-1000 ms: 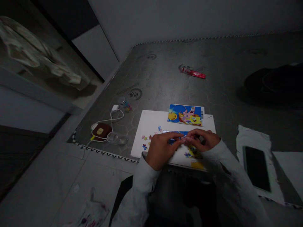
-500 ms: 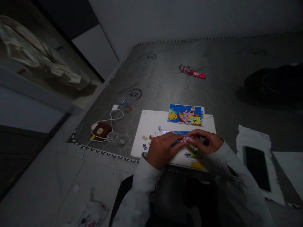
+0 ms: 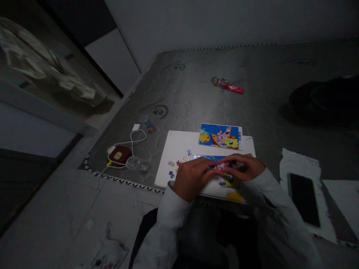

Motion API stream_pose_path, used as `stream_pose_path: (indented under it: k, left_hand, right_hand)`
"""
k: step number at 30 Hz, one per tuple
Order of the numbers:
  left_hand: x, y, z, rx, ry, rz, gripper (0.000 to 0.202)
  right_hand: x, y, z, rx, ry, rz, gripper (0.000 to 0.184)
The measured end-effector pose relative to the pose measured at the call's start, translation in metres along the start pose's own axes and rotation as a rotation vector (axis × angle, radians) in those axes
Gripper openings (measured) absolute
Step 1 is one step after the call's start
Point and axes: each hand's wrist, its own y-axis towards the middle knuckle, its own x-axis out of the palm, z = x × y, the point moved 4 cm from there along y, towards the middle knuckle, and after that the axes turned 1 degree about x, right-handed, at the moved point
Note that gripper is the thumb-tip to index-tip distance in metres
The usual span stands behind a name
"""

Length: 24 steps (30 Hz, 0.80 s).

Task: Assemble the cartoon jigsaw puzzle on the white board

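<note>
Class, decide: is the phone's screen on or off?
Off, it seems: the phone shows a plain black face, with no glow or picture.

A card (image 3: 220, 136) lies on the board (image 3: 179, 140) behind the puzzle (image 3: 214, 157); loose pieces (image 3: 171, 174) lie left of the puzzle, a phone (image 3: 303, 199) (on a sheet (image 3: 301, 160)) right of the board.

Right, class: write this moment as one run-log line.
left hand: fingertips at puzzle | right hand: fingertips at puzzle | loose pieces: on white board, beside left hand | picture card: beyond hands
</note>
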Motion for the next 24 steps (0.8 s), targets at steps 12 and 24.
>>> stream_pose_path:
  k: [12, 24]
  left_hand:
    - [-0.004, 0.005, 0.003, 0.032, -0.083, -0.007, 0.012]
    - [-0.006, -0.002, 0.007, 0.123, -0.034, -0.018, 0.014]
  right_hand:
    - [0.001, -0.003, -0.005, 0.062, 0.004, 0.085, 0.037]
    - [-0.003, -0.009, -0.022, 0.241, 0.081, -0.022, 0.047]
